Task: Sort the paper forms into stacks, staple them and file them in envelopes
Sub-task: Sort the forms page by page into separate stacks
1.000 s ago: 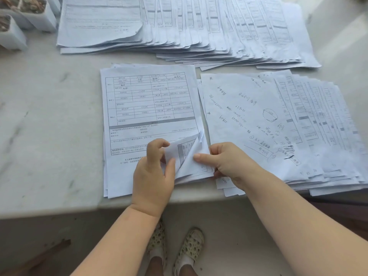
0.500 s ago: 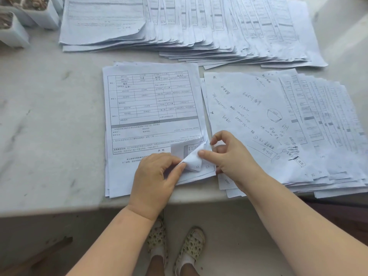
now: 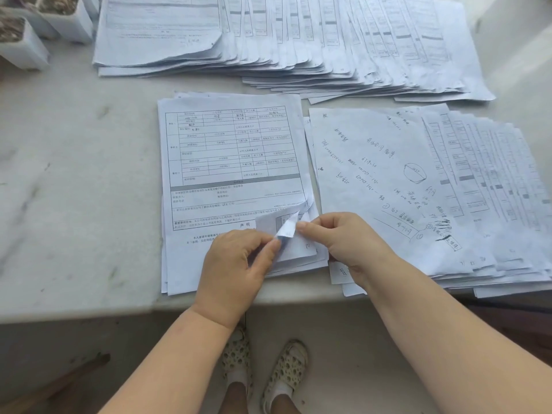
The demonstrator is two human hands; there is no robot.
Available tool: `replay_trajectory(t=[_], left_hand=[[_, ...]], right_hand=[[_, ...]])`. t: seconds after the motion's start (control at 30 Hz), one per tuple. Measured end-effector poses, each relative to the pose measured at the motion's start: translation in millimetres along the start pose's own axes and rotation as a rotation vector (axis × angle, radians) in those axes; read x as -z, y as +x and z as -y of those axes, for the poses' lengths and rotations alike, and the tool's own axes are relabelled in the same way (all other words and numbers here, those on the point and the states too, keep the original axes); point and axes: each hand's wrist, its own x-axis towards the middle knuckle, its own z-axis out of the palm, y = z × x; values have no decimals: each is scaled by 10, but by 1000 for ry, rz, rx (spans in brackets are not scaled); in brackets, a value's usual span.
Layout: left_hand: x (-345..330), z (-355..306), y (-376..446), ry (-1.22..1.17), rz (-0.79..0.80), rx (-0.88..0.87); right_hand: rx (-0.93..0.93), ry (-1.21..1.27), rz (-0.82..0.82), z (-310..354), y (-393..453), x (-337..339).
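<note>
- White square pots sit at the far left corner of the pale marbled bench.
- A fanned row of printed forms lies along the far side of the bench, each sheet overlapping the next.
- The near stack of forms lies at the bench's front edge, its top sheet printed with a ruled table and a grey band; its lower right corner is curled up, showing several sheet corners beneath.
- The left hand rests on the lower part of this stack, fingers curled, thumb and forefinger pinching the lifted corner from the left.
- The right hand meets the same corner from the right, forefinger stretched to its tip, thumb tucked below, other fingers curled; whether it truly grips the paper cannot be told.
- Just beside, to the right, a second fanned stack carries a top sheet with handwritten notes and a sketched bowl; the right wrist lies over its near left corner.
- Below the bench edge, 2 spotted shoes stand on the floor.
</note>
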Motion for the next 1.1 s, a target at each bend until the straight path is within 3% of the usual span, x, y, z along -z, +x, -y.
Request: replay_trajectory(t=[0.23, 0.57, 0.67, 0.7, 0.77, 0.83, 0.9, 1.0, 1.1], left_hand=[[9, -10, -41, -24, 71, 102], [43, -6, 28, -8, 135, 41], [31, 15, 25, 24, 132, 61], [31, 3, 25, 29, 125, 75], [37, -13, 35, 11, 120, 109], [52, -30, 40, -30, 139, 128], [90, -36, 48, -60, 204, 99], [214, -114, 36, -140, 270, 126], [525, -194, -22, -100, 132, 152]], right_hand=[[-15, -8, -17, 12, 10, -15], [-43, -91, -10, 74, -57, -5], [238, -561, -314, 89, -165, 30], [318, -580, -396, 98, -197, 39], [218, -285, -301, 192, -220, 47], [-102, 15, -70, 292, -195, 3], [-255, -1, 37, 314, -97, -52], [-162, -222, -26, 292, 12, -143], [41, -373, -131, 364, -97, -177]])
